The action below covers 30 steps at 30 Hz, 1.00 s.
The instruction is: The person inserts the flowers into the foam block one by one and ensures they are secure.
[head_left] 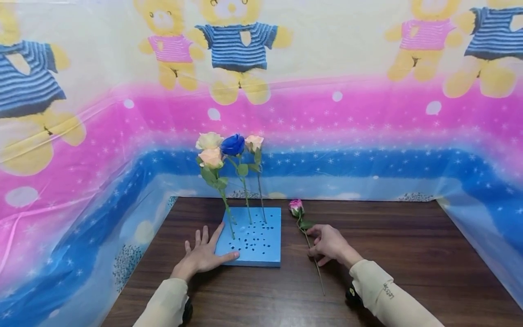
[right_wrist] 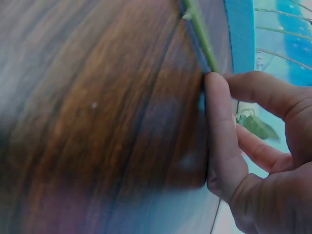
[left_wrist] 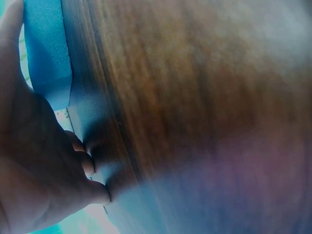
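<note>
A blue foam block (head_left: pixel 273 254) dotted with holes lies on the table. My left hand (head_left: pixel 201 256) rests at its left side with fingers spread, the thumb over the front left corner. Standing in the block are a cream rose (head_left: pixel 207 140), a blue rose (head_left: pixel 233 145), a peach rose (head_left: pixel 211 158) and a smaller peach rose (head_left: pixel 255 142). To the right, a pink rose (head_left: pixel 296 207) lies with its bloom toward the back. My right hand (head_left: pixel 330 245) pinches its green stem (right_wrist: pixel 200 34), close over the tabletop in the right wrist view.
The dark wooden table (head_left: pixel 400 254) carries the block and the loose rose. A printed cloth (head_left: pixel 310 109) with bears and pink and blue bands hangs behind the table and along both sides.
</note>
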Motion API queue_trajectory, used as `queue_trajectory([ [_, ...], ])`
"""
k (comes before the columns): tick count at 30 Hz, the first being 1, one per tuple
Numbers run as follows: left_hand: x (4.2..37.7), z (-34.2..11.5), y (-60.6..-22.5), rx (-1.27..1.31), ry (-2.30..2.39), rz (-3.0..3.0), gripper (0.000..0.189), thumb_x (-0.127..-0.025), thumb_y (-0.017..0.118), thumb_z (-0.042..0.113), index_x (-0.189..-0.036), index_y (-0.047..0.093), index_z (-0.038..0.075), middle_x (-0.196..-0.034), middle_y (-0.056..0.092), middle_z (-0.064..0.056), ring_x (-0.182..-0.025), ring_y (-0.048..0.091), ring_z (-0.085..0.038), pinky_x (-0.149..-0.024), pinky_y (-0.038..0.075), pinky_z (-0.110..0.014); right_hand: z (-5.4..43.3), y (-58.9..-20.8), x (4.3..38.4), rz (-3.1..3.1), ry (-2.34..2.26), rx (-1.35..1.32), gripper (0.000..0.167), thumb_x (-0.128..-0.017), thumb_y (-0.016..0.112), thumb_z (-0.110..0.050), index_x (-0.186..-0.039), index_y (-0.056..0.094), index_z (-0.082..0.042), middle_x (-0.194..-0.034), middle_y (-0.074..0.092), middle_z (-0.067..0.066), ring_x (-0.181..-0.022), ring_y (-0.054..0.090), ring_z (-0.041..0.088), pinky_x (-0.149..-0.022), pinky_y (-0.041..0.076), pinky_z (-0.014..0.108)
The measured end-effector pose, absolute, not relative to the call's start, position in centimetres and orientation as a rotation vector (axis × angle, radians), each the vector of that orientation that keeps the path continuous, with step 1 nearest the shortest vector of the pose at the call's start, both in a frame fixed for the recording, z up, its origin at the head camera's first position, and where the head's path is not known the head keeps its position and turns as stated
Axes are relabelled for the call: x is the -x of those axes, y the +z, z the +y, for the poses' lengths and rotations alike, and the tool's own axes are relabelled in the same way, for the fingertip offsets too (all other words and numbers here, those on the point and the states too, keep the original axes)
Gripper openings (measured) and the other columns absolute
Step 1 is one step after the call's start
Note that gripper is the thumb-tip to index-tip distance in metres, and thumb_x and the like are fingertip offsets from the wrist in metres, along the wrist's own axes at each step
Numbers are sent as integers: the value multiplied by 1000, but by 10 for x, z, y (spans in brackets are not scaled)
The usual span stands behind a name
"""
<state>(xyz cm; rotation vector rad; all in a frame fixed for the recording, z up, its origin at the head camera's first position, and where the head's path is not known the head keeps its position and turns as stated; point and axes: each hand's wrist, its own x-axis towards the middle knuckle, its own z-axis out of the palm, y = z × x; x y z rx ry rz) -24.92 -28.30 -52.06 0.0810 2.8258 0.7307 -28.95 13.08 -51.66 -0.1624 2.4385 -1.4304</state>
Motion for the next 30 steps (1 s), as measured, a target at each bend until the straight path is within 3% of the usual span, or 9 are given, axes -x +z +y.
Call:
queue_trajectory([
  [5, 250, -283, -521, -80, 730, 2814, 121, -92, 67, 86, -182, 9, 29, -181, -6, -36, -166, -12, -60, -121, -8, -89, 133, -514, 290, 2355, -1470, 150, 60, -92, 81, 10, -148, 66, -2, -95, 56, 14, -66, 63, 25, -57, 66, 46],
  [14, 250, -285, -523, -77, 744, 2809, 124, -91, 65, 89, -182, 6, 29, -181, -7, -36, -166, -12, -60, -121, -12, -88, 146, -509, 291, 2175, -1637, 133, 61, -97, 75, 6, -154, 59, -5, -118, 57, 21, -90, 67, 31, -64, 68, 48],
  [24, 249, -284, -519, -87, 732, 2820, 121, -92, 67, 86, -182, 10, 27, -181, -6, -37, -166, -12, -60, -121, -8, -89, 151, -493, 299, 2115, -1802, 269, 65, -103, 72, 6, -162, 50, -10, -112, 60, 17, -106, 72, 42, -71, 68, 55],
  [30, 249, -283, -520, -80, 732, 2817, 121, -92, 67, 86, -182, 9, 28, -181, -6, -36, -166, -13, -59, -121, -8, -89, 147, -484, 303, 2126, -1872, 314, 67, -102, 73, 8, -161, 48, -11, -110, 63, 16, -102, 72, 36, -75, 68, 60],
])
